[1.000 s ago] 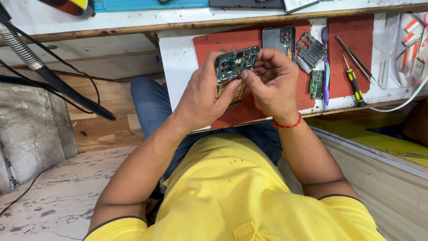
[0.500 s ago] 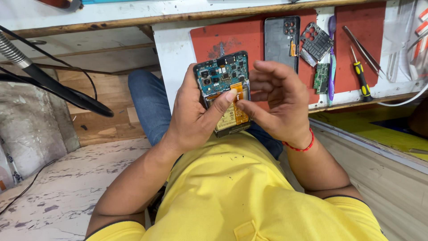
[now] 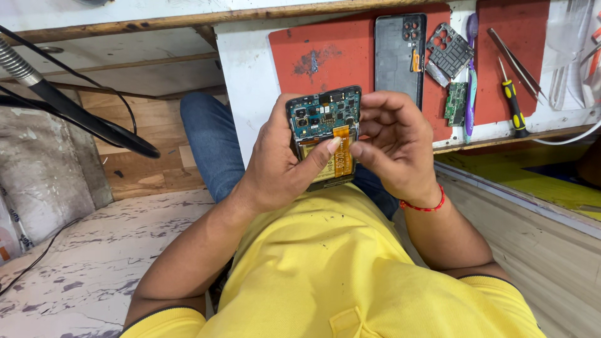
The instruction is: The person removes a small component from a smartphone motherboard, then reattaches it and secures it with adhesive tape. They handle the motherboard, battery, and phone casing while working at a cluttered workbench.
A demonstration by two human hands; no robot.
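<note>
The head camera looks down at a yellow shirt [image 3: 325,275] at the very bottom, and just past it are two hands with an opened phone [image 3: 325,134] between them. The left hand [image 3: 282,166] is wrapped around the phone from the side and back, and its thumb lies across the orange ribbon cable [image 3: 342,150]. The right hand [image 3: 394,147] is half curled, with its fingertips pinched together right at the edge of that cable. It may be pinching something tiny there, but I cannot tell.

A moment ago the phone was held farther out, over the red mat [image 3: 325,56]. Now it has come in close to the chest and higher toward the camera, so the green board inside shows better. That looks like a closer check of the small parts.

Farther off, on the mat, lie a dark back cover [image 3: 399,53], a grey metal frame [image 3: 448,51], a small green circuit board [image 3: 456,103], a purple toothbrush [image 3: 470,81], tweezers [image 3: 513,53] and a yellow-handled screwdriver [image 3: 512,103]. The left palm hides the phone's lower end.
</note>
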